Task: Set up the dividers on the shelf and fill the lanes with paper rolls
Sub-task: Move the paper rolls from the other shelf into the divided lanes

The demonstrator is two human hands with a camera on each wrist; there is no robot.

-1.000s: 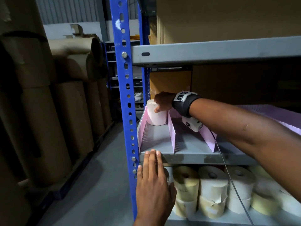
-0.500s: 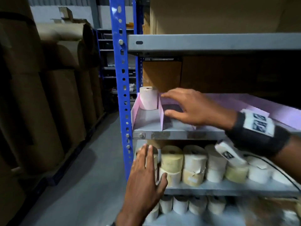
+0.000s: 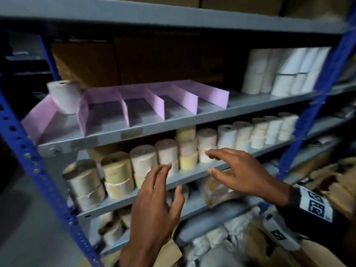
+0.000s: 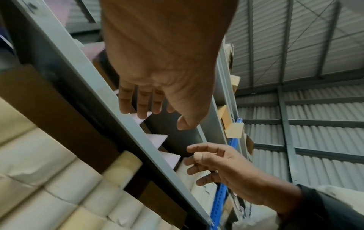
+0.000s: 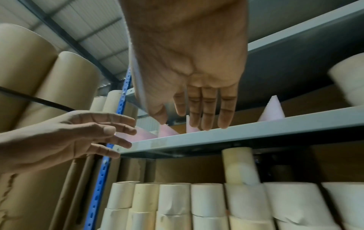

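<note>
Several pink dividers (image 3: 158, 102) stand in a row on the grey middle shelf (image 3: 134, 132), forming lanes. One white paper roll (image 3: 63, 96) stands at the back of the leftmost lane. On the shelf below, stacked paper rolls (image 3: 142, 160) in cream, yellow and white run across. My left hand (image 3: 154, 199) hovers open in front of those rolls, holding nothing. My right hand (image 3: 231, 170) is also open, fingers spread, just before the stacked rolls. In the right wrist view the right hand's fingertips (image 5: 204, 124) lie level with the shelf's front edge (image 5: 256, 130).
A blue perforated upright (image 3: 38, 170) bounds the rack on the left, another (image 3: 317, 93) on the right. White rolls (image 3: 285, 72) are stacked at the middle shelf's right end. Cardboard boxes (image 3: 115, 62) stand behind the dividers. Bagged goods (image 3: 221, 237) fill the lower shelves.
My right hand let go of the roll in the left lane and came down from the divider shelf to the rolls below. The left hand rose beside it. The view swung right.
</note>
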